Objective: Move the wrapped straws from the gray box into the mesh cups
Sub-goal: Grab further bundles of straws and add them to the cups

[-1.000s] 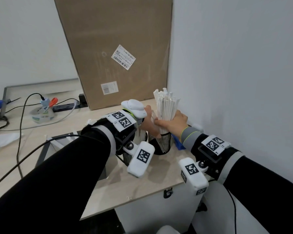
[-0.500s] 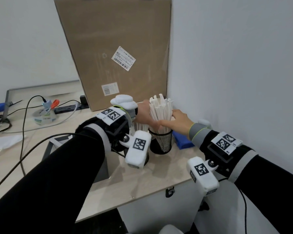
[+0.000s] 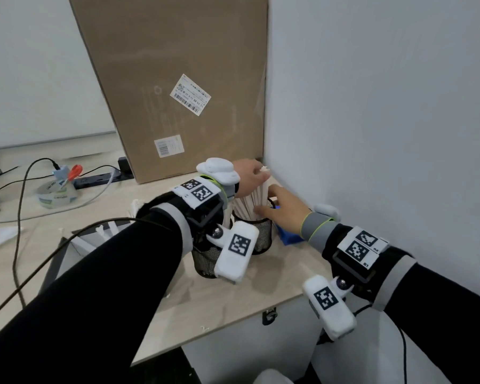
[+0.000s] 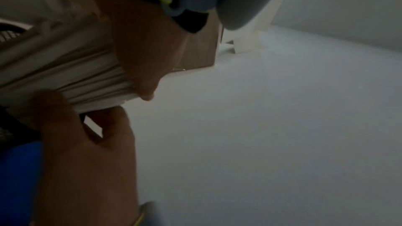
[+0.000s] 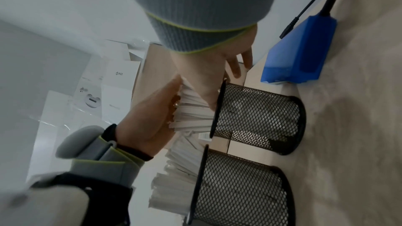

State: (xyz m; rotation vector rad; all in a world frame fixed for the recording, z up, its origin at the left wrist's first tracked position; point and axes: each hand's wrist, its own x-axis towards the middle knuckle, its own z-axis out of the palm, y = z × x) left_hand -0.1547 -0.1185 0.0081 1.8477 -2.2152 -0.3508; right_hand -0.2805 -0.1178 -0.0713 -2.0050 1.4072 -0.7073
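Observation:
Two black mesh cups stand near the wall: the far cup (image 3: 261,236) (image 5: 259,119) and the near cup (image 3: 204,263) (image 5: 239,190). White wrapped straws (image 3: 254,198) (image 5: 193,109) (image 4: 65,75) fill the far cup; more straws (image 5: 174,169) stand in the near one. My left hand (image 3: 250,176) (image 5: 152,114) presses its palm flat on the straw tops. My right hand (image 3: 280,206) (image 5: 208,78) rests with straight fingers against the bundle's side. The gray box (image 3: 58,253) lies left, mostly hidden by my left arm.
A white wall (image 3: 372,134) runs close on the right and a large cardboard box (image 3: 178,87) leans behind the cups. A blue device (image 3: 288,236) (image 5: 300,52) lies by the far cup. Tape roll (image 3: 56,194), scissors and cables sit at the back left.
The straw bundle has sunk lower into the far cup. My left hand moved from its side onto its top. My right hand loosened its grip and straightened its fingers.

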